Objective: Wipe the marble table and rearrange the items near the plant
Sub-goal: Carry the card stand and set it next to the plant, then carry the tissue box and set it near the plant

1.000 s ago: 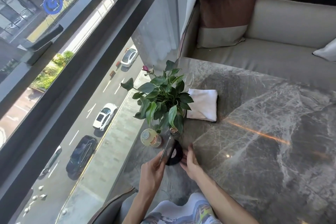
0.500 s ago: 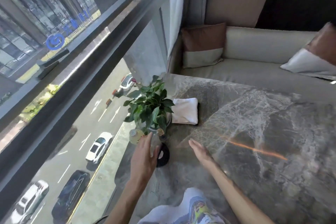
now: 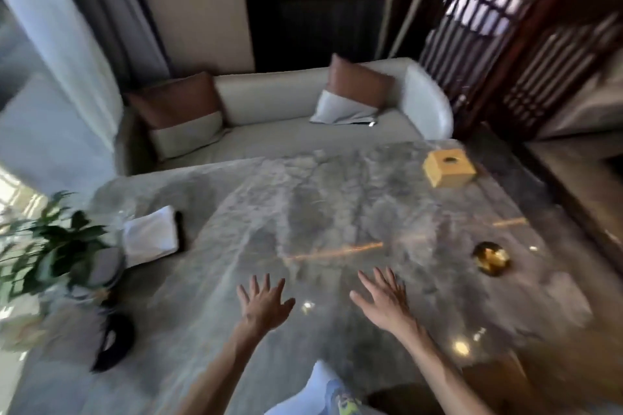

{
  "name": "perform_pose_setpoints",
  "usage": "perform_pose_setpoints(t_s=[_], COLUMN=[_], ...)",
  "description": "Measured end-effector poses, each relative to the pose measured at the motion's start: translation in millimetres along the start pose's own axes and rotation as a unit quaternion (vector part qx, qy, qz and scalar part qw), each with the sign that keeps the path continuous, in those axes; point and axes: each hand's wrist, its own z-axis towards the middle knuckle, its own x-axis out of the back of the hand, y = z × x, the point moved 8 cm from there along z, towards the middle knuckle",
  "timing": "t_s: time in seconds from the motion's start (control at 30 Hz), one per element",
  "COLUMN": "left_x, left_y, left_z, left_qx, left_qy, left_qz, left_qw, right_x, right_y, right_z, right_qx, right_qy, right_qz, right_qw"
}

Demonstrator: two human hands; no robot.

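Marble counter [image 3: 337,205] is carrying the plant [image 3: 50,256] at its left edge, a folded white cloth [image 3: 150,239] lying just beside it. The left hand [image 3: 264,303] and right hand [image 3: 384,296] are reaching over the near edge, fingers spread, gripping nothing. A yellow box [image 3: 448,167] is sitting near the far right corner.

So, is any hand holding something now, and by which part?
Nothing is held. The left hand and the right hand are both open, fingers spread, over the table.
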Motion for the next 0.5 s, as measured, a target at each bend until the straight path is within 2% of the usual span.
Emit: perform_pose_setpoints(t_s=[0.23,0.37,0.5], left_x=[-39,-43,-44], left_y=[144,198,221], left_z=[15,16,25], left_qx=[-0.055,-0.086,-0.106], left_qy=[-0.006,-0.004,-0.009], left_qz=[0.008,0.034,0.056], left_qw=[0.998,0.996,0.993], right_x=[25,29,22], right_y=[179,233,263], right_z=[-30,-50,-67], right_qx=[-0.116,-0.158,-0.194], right_qy=[-0.031,-0.028,-0.014], right_qz=[0.052,0.113,0.176], right_qw=[0.991,0.981,0.965])
